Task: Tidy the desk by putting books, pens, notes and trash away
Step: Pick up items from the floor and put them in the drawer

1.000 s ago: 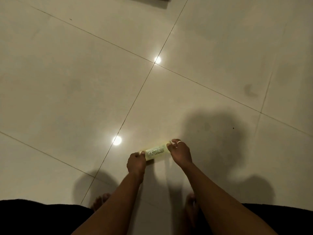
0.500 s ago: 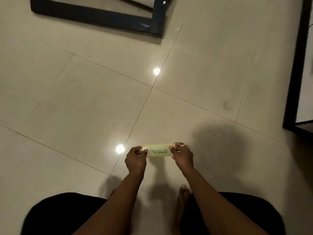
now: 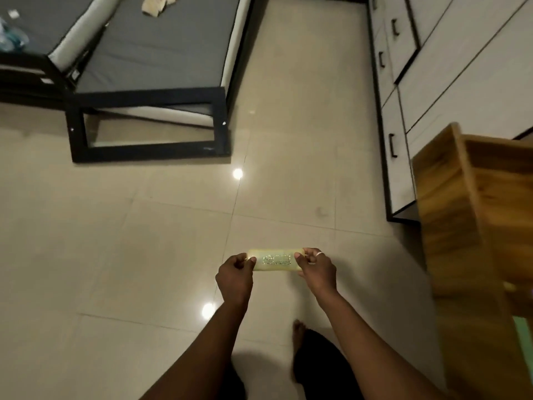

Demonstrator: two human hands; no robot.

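A small yellow strip of paper with dark print (image 3: 275, 260) is held level in front of me, above the tiled floor. My left hand (image 3: 235, 274) pinches its left end between thumb and curled fingers. Its right end is pinched by my right hand (image 3: 317, 268), which wears a ring. The strip is stretched flat between the two hands, its printed side facing up.
A black-framed bed with grey mattresses (image 3: 155, 50) stands at the upper left, with a crumpled paper (image 3: 154, 5) on it. White drawers with black handles (image 3: 395, 90) line the right. A wooden desk corner (image 3: 473, 215) juts in at the right. My bare foot (image 3: 298, 330) is below.
My view has lifted from bare floor to take in the bed, drawers and desk. The paper strip has turned from tilted to level; both hands keep hold of it.
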